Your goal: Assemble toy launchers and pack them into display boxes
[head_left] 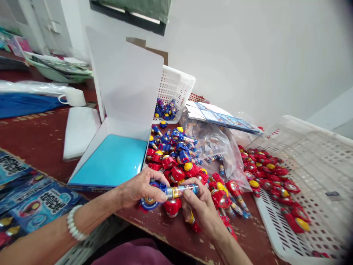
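Note:
My left hand (pixel 140 189) is closed round a blue round toy head (pixel 149 203), thumb on its grey collar. My right hand (pixel 202 204) pinches a clear tube with a colourful printed wrap (pixel 179 191). Tube and toy head meet end to end in front of me; I cannot tell how firmly they are joined. Just beyond my hands lies a heap of red toys with yellow knobs (pixel 176 173). Blue toys, some with tubes attached (pixel 180 136), lie behind them. Left of the heap stands an open white box with a bright blue panel (pixel 110 162) inside.
A white basket (pixel 275 235) with red toys stands at right. Another white basket (pixel 179 82) with blue toys is behind. Clear plastic bags (pixel 217 143) and flat printed cartons (pixel 226 119) lie between. A white mug (pixel 73 98) and printed packs (pixel 46 202) are at left.

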A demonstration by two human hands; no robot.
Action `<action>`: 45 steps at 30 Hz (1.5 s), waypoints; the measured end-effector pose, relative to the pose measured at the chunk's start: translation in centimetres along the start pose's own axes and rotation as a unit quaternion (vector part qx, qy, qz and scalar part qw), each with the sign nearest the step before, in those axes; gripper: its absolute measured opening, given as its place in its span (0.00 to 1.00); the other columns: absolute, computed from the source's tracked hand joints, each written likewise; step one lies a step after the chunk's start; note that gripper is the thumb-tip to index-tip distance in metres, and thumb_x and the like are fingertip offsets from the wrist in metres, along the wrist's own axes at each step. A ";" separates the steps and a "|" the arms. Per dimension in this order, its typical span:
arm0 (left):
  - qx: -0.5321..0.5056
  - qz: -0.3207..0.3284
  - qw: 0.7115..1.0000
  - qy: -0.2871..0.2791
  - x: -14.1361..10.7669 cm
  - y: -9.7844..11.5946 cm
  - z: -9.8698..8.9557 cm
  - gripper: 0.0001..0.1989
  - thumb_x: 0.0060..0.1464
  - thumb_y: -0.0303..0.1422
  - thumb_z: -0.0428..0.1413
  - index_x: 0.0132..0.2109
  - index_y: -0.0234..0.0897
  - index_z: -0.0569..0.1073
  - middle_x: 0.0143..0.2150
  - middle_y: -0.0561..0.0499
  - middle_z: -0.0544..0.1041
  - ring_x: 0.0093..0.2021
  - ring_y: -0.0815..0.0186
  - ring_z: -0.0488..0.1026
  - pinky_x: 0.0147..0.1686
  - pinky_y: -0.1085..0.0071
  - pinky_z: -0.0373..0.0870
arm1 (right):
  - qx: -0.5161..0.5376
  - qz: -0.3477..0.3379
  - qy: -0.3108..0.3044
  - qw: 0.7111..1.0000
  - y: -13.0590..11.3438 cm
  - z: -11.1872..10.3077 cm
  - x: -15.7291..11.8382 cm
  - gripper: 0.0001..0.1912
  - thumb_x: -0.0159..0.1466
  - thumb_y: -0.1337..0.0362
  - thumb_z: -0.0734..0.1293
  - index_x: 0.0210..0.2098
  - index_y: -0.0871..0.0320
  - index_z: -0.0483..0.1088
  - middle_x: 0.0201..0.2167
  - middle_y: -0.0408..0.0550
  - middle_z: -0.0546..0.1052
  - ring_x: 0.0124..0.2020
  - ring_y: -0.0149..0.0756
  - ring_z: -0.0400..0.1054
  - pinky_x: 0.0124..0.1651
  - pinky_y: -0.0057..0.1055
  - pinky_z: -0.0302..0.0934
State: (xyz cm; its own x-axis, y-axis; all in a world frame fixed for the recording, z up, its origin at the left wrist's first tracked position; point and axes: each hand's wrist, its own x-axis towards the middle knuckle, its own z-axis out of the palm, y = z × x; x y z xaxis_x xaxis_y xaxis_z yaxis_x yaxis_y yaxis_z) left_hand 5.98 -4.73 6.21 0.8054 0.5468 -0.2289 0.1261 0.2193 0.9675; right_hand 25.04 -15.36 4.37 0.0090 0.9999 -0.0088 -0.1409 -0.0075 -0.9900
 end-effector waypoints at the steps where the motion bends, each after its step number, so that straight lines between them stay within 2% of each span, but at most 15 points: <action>1: -0.053 -0.014 0.998 -0.003 0.0 -0.4 -0.1 0.19 0.31 0.35 0.64 0.35 0.31 0.76 0.23 0.54 0.71 0.22 0.71 0.63 0.23 0.75 0.57 | 0.004 -0.002 0.008 1.000 0.3 0.2 0.0 0.12 0.64 0.57 0.66 0.41 0.58 0.64 0.17 0.35 0.68 0.13 0.22 0.59 0.16 0.18 0.55; 3: -0.064 -0.014 0.998 -0.005 0.0 -0.9 -0.3 0.19 0.32 0.35 0.64 0.36 0.31 0.76 0.23 0.53 0.72 0.23 0.71 0.64 0.23 0.75 0.59 | -0.006 0.005 0.018 1.000 0.8 0.5 0.1 0.12 0.63 0.57 0.67 0.41 0.58 0.65 0.17 0.36 0.69 0.13 0.23 0.61 0.17 0.19 0.57; 7: 0.125 0.065 0.990 0.028 -0.2 -0.8 -0.8 0.13 0.38 0.31 0.62 0.36 0.33 0.79 0.25 0.54 0.73 0.26 0.71 0.65 0.27 0.76 0.59 | 0.007 0.014 0.046 0.999 1.9 1.0 0.5 0.13 0.63 0.56 0.67 0.39 0.58 0.65 0.17 0.36 0.69 0.11 0.22 0.58 0.15 0.19 0.56; 9: 0.144 0.072 0.986 0.032 -0.3 -0.6 -1.2 0.12 0.40 0.30 0.62 0.37 0.34 0.79 0.26 0.55 0.73 0.26 0.72 0.65 0.27 0.76 0.59 | 0.037 0.033 0.047 0.998 2.1 1.4 0.9 0.14 0.63 0.54 0.66 0.38 0.58 0.64 0.16 0.34 0.67 0.09 0.21 0.55 0.13 0.19 0.54; 12: 0.024 0.018 0.999 0.012 0.0 -0.9 -1.7 0.15 0.37 0.31 0.63 0.38 0.33 0.79 0.25 0.54 0.74 0.25 0.72 0.66 0.25 0.77 0.60 | -0.010 0.078 0.032 0.996 1.3 1.6 1.4 0.15 0.65 0.51 0.63 0.38 0.58 0.63 0.16 0.34 0.66 0.09 0.22 0.54 0.12 0.20 0.53; 14: -0.103 -0.031 0.994 0.009 0.3 -1.4 -1.9 0.17 0.33 0.30 0.64 0.36 0.32 0.79 0.24 0.53 0.75 0.23 0.71 0.68 0.24 0.77 0.62 | -0.147 0.053 0.025 0.987 0.1 1.4 1.7 0.14 0.65 0.52 0.63 0.41 0.56 0.63 0.22 0.39 0.70 0.16 0.26 0.63 0.18 0.23 0.59; 16: -0.205 -0.065 0.977 0.001 0.7 -2.1 -2.3 0.17 0.30 0.29 0.63 0.35 0.32 0.78 0.22 0.51 0.76 0.20 0.69 0.69 0.20 0.76 0.64 | -0.338 -0.049 0.006 0.940 -1.2 0.9 2.1 0.16 0.64 0.54 0.65 0.47 0.55 0.64 0.33 0.47 0.74 0.30 0.34 0.70 0.31 0.29 0.66; 18: -0.256 -0.086 0.963 -0.025 1.1 -2.7 -2.6 0.16 0.30 0.29 0.63 0.33 0.32 0.77 0.21 0.49 0.76 0.16 0.68 0.68 0.16 0.75 0.64 | -0.497 -0.169 -0.024 0.851 -2.0 0.4 2.4 0.17 0.64 0.55 0.65 0.49 0.55 0.66 0.40 0.52 0.74 0.38 0.39 0.70 0.39 0.33 0.65; 20: -0.283 -0.099 0.952 -0.057 1.4 -3.3 -2.9 0.15 0.31 0.28 0.62 0.33 0.31 0.77 0.22 0.47 0.76 0.15 0.67 0.69 0.14 0.76 0.65 | -0.579 -0.236 -0.054 0.779 -2.2 0.0 2.7 0.16 0.65 0.54 0.63 0.47 0.56 0.68 0.38 0.53 0.74 0.36 0.39 0.69 0.37 0.33 0.64; 22: -0.305 -0.105 0.943 -0.076 1.5 -3.7 -3.1 0.14 0.33 0.27 0.62 0.34 0.31 0.76 0.23 0.46 0.77 0.15 0.67 0.70 0.12 0.77 0.64 | -0.591 -0.259 -0.071 0.760 -2.0 -0.1 2.9 0.14 0.66 0.54 0.62 0.45 0.58 0.68 0.33 0.50 0.73 0.31 0.36 0.67 0.32 0.30 0.62; 28: -0.330 -0.121 0.926 -0.137 1.1 -4.0 -2.8 0.16 0.32 0.30 0.61 0.34 0.30 0.77 0.20 0.46 0.75 0.12 0.66 0.67 0.05 0.78 0.56 | -0.535 -0.276 -0.088 0.794 -2.5 0.3 2.6 0.16 0.67 0.52 0.60 0.42 0.59 0.66 0.28 0.47 0.69 0.26 0.32 0.63 0.27 0.27 0.56; 31: -0.317 -0.123 0.929 -0.143 0.9 -3.6 -2.6 0.17 0.29 0.30 0.61 0.33 0.30 0.78 0.20 0.46 0.75 0.13 0.66 0.66 0.07 0.76 0.58 | -0.523 -0.266 -0.101 0.803 -3.0 0.5 2.1 0.16 0.67 0.52 0.59 0.42 0.58 0.66 0.28 0.47 0.70 0.26 0.32 0.63 0.26 0.27 0.55; 37: -0.172 -0.091 0.979 -0.052 0.4 -1.8 -2.4 0.17 0.26 0.26 0.64 0.32 0.31 0.80 0.22 0.51 0.76 0.21 0.72 0.69 0.21 0.79 0.67 | -0.507 -0.165 -0.094 0.841 -2.7 0.4 0.7 0.08 0.65 0.56 0.63 0.38 0.52 0.70 0.29 0.46 0.73 0.27 0.35 0.67 0.28 0.29 0.58; 41: -0.203 -0.099 0.972 -0.060 0.6 -2.2 -2.7 0.16 0.26 0.27 0.63 0.31 0.31 0.79 0.21 0.51 0.75 0.18 0.71 0.67 0.17 0.77 0.64 | -0.456 -0.111 -0.043 0.882 -2.2 0.3 0.8 0.11 0.63 0.52 0.64 0.38 0.49 0.73 0.31 0.46 0.77 0.32 0.39 0.69 0.32 0.30 0.61; 45: -0.221 -0.111 0.966 -0.075 0.5 -3.0 -3.0 0.17 0.28 0.28 0.62 0.33 0.30 0.79 0.23 0.48 0.76 0.17 0.71 0.66 0.16 0.77 0.62 | -0.385 -0.009 -0.087 0.919 -2.6 0.8 1.3 0.19 0.64 0.47 0.61 0.30 0.55 0.72 0.23 0.43 0.72 0.25 0.32 0.64 0.27 0.27 0.56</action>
State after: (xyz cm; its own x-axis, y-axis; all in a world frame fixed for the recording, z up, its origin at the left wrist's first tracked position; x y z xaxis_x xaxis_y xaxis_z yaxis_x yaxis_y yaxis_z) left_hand 4.32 -2.70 2.84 0.8657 0.3305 -0.3759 0.0733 0.6592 0.7484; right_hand 24.65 -14.07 7.03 -0.1641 0.9859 -0.0343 0.5998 0.0720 -0.7969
